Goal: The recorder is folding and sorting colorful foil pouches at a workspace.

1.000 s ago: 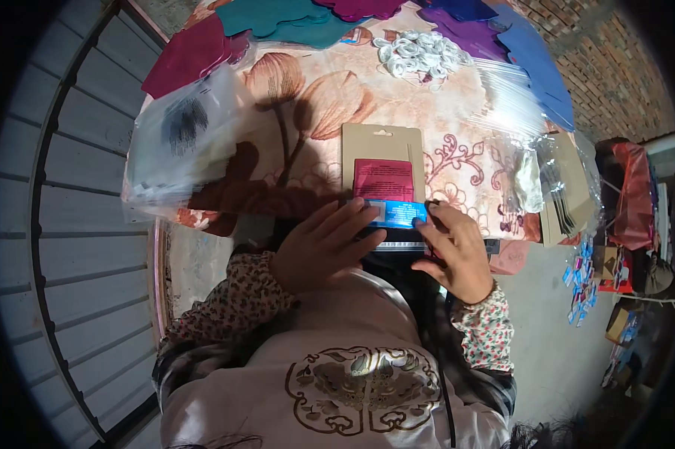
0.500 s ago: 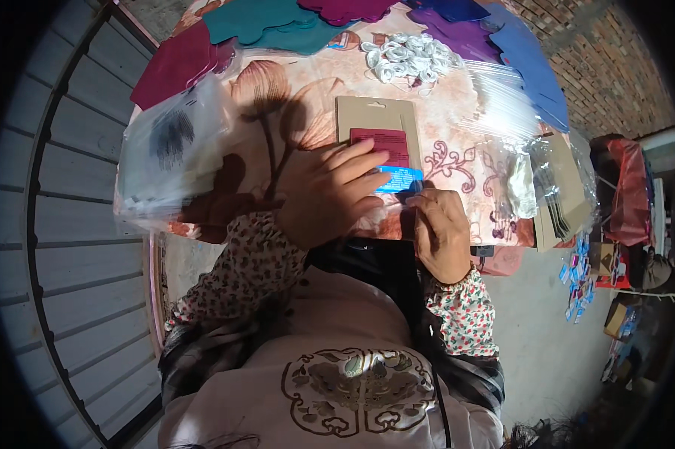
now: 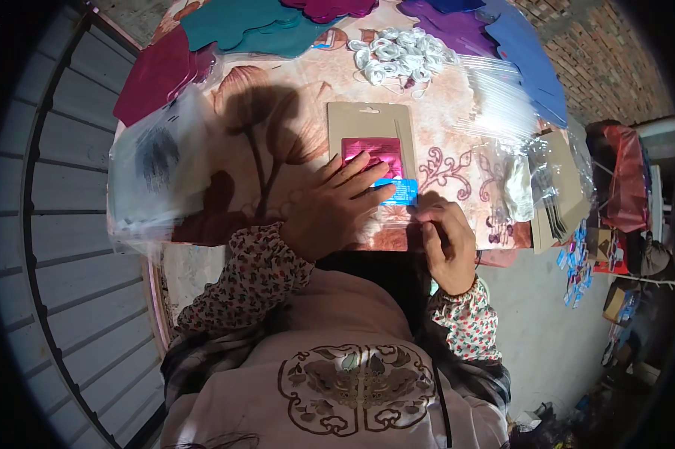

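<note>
A tan card [image 3: 369, 124] with a hanging hole at its top lies in front of me. On it rests a shiny magenta packet [image 3: 382, 150], with a blue printed label [image 3: 405, 191] below. My left hand [image 3: 336, 203] lies over them with its fingers spread, the fingertips on the packet and the label's left edge. Just right of the card's lower corner is my right hand [image 3: 451, 243]. Its thumb and curled fingers come together, and whatever they pinch is too small to make out. The left hand hides part of the card's left side.
Clear plastic bags [image 3: 162, 161] are piled at the left. White string bundles [image 3: 401, 56] and thin white sticks [image 3: 498, 97] lie behind the card. Teal sheets [image 3: 255, 30] and purple sheets [image 3: 450, 30] line the far edge. Bagged tan cards [image 3: 558, 187] stand at the right edge.
My left hand has moved a little down and its fingers now press on the packet, which shows more of its surface. My right hand has shifted slightly down and right of the label.
</note>
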The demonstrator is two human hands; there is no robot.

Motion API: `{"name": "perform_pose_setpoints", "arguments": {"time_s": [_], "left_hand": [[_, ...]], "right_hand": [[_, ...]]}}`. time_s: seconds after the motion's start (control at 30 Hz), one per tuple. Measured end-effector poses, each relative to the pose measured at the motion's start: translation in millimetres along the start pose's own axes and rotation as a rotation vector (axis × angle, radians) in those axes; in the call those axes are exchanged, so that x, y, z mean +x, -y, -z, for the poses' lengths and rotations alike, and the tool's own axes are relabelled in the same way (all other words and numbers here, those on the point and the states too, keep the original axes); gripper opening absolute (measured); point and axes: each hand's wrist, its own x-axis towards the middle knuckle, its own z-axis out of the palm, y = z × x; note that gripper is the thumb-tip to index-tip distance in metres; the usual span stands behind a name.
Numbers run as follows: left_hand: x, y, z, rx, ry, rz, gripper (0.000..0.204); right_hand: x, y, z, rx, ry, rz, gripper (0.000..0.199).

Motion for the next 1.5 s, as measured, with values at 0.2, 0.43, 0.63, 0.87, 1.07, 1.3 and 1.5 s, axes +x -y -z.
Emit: {"name": "perform_pose_setpoints", "arguments": {"time_s": [0.2,0.43,0.63,0.87,1.07,1.3,1.5], "left_hand": [[0.4,0.7,-1.5,-0.028,-0.013,-0.001,0.034],[-3.1,-2.3,4.7,-0.021,0.003,0.028,0.034],[-1.2,0.8,1.3,-0.007,0.025,0.02,0.035],[-3.5,-1.7,4.4,-0.02,0.023,0.034,0.037],[-0.5,-2.5,3.8,-0.057,0.032,0.032,0.038],[-2.6,-1.8,4.8,-0.051,0.035,0.036,0.038],[-0.9,-2.1,3.1,-0.065,0.035,0.051,0.039]], "right_hand": [[3.3,6.5,18.5,-0.11,0.209,0.074,0.005],[7.8,-35.3,88.2,-0.64,-0.289,-0.227,0.007],[3.6,-67.9,95.2,-0.886,-0.223,-0.222,0.009],[8.1,-16.4,58.0,-0.484,-0.14,0.007,0.016],[5.2,6.8,22.6,-0.15,0.197,0.074,0.013],[11.7,5.6,19.7,-0.063,0.208,-0.128,0.012],[17.8,8.5,11.1,-0.431,0.272,0.102,0.012]]}}
